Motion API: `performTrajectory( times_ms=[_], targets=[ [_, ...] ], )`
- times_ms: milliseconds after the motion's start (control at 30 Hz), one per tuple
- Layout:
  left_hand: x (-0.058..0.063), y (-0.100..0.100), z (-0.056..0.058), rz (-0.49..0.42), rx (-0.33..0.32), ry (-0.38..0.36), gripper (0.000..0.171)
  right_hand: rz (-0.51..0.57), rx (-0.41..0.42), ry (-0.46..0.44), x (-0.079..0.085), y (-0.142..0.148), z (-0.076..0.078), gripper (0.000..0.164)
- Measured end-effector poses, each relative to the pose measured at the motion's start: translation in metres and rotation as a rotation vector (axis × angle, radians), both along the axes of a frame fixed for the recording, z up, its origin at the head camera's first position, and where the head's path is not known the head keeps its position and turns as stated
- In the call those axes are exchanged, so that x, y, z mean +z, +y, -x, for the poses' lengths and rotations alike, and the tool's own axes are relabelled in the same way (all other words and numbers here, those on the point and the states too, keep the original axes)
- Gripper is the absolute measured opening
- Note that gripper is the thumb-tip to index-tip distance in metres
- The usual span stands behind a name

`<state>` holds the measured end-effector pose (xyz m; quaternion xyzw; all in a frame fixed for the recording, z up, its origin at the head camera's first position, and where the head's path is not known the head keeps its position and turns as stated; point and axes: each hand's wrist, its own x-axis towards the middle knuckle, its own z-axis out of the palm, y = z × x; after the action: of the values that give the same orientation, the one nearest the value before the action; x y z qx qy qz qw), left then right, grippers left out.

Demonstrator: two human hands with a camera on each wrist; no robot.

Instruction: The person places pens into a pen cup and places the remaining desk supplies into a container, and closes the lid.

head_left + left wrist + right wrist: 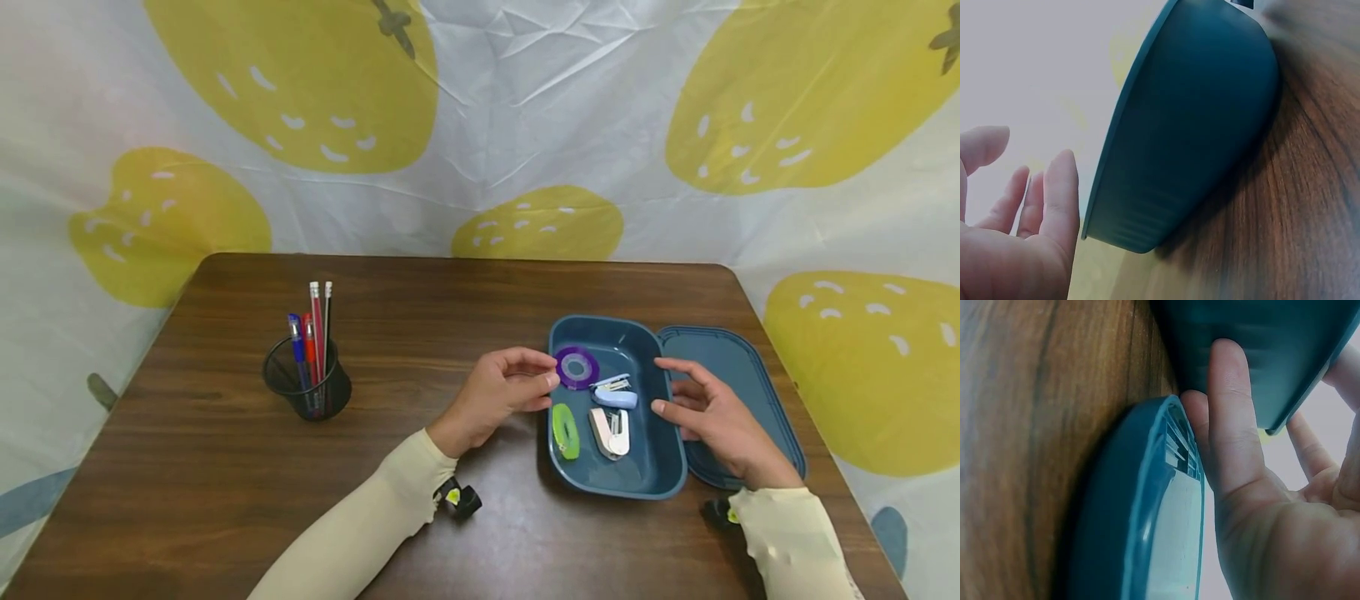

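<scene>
A blue lidless box (652,479) stands on the table. Inside it lie a purple tape roll (577,368), a light blue stapler (615,398), a white stapler (611,432) and a small green object (566,432) of unclear kind. Beside the left rim is my left hand (506,392), its fingers loosely extended and nothing held; the left wrist view shows them by the box wall (1191,119). My right hand (712,417) straddles the right rim with fairly straight fingers, some along the outer wall (1272,369), where they appear to touch it.
A blue lid (738,400) lies right of the box, partly under my right hand. At the left of the wooden table (187,467) stands a black mesh cup (333,400) with pens and pencils (315,333). Behind the table hangs a patterned curtain (525,125).
</scene>
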<state>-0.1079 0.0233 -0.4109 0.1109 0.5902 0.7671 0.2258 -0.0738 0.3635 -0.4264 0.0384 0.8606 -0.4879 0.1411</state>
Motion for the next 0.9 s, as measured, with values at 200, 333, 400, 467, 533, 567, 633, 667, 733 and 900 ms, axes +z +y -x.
performTrajectory(
  times_ms=[200, 333, 400, 467, 533, 567, 633, 667, 733, 900],
  targets=[
    [-0.0007, -0.0025, 0.0007, -0.007, 0.019, 0.003, 0.034, 0.003, 0.001, 0.004, 0.0007, -0.0011, -0.0003, 0.078],
    [-0.0009, -0.0046, 0.0014, -0.019, 0.026, 0.0, 0.034, 0.011, -0.001, 0.009, 0.0017, -0.002, -0.0009, 0.077],
    [-0.0014, -0.0054, 0.0016, -0.026, 0.025, 0.001, 0.036, 0.013, 0.0, 0.01, 0.0025, -0.0022, -0.0012, 0.077],
    [-0.0018, -0.006, 0.0018, -0.029, 0.027, 0.002, 0.036, 0.016, 0.002, 0.01, 0.0027, -0.0025, -0.0012, 0.077],
    [-0.0024, -0.0063, 0.0022, -0.03, 0.028, 0.003, 0.037, 0.017, 0.005, 0.01, 0.0028, -0.0028, -0.0009, 0.077],
    [-0.0025, -0.0065, 0.0023, -0.028, 0.028, 0.003, 0.037, 0.017, 0.007, 0.01, 0.0029, -0.003, -0.0007, 0.078],
    [-0.0029, -0.0067, 0.0025, -0.028, 0.029, 0.001, 0.037, 0.011, 0.008, 0.008, 0.0031, -0.0032, -0.0004, 0.077],
    [-0.0031, -0.0068, 0.0027, -0.029, 0.031, 0.001, 0.037, 0.005, 0.01, 0.008, 0.0031, -0.0032, -0.0002, 0.077],
    [-0.0031, -0.0072, 0.0028, -0.027, 0.034, 0.001, 0.036, -0.012, 0.012, 0.008, 0.0037, -0.003, -0.0002, 0.077],
    [-0.0028, -0.0092, 0.0033, -0.015, 0.048, 0.0, 0.035, -0.042, 0.016, 0.021, 0.0072, -0.0016, -0.0003, 0.078]
  ],
)
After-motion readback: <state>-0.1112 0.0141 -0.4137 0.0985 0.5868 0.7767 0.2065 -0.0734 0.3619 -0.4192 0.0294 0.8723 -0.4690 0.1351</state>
